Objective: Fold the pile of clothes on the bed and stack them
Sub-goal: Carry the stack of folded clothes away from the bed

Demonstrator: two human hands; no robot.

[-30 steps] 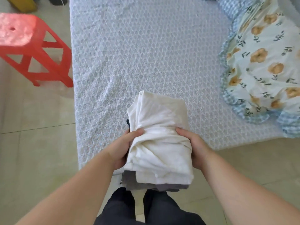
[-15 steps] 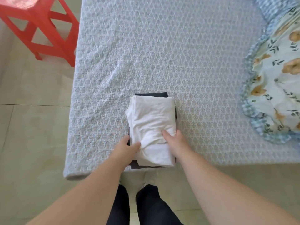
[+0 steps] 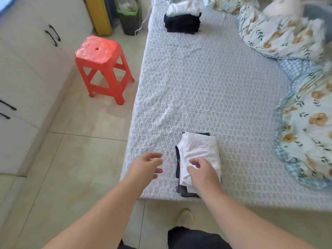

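while the folded stack (image 3: 198, 155) lay on the bed (image 3: 206, 83), the left hand (image 3: 149, 166) hovered open and empty; the right hand (image 3: 203, 172) touched it with loose fingers, maybe the last straightening.

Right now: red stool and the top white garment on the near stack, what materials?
Red stool: looks like moulded plastic, glossy; glare on the seat, one-piece legs. White garment: soft thin fabric, matte, probably cotton knit; it creases and drapes over the darker folded pieces. Fibre can't be confirmed.
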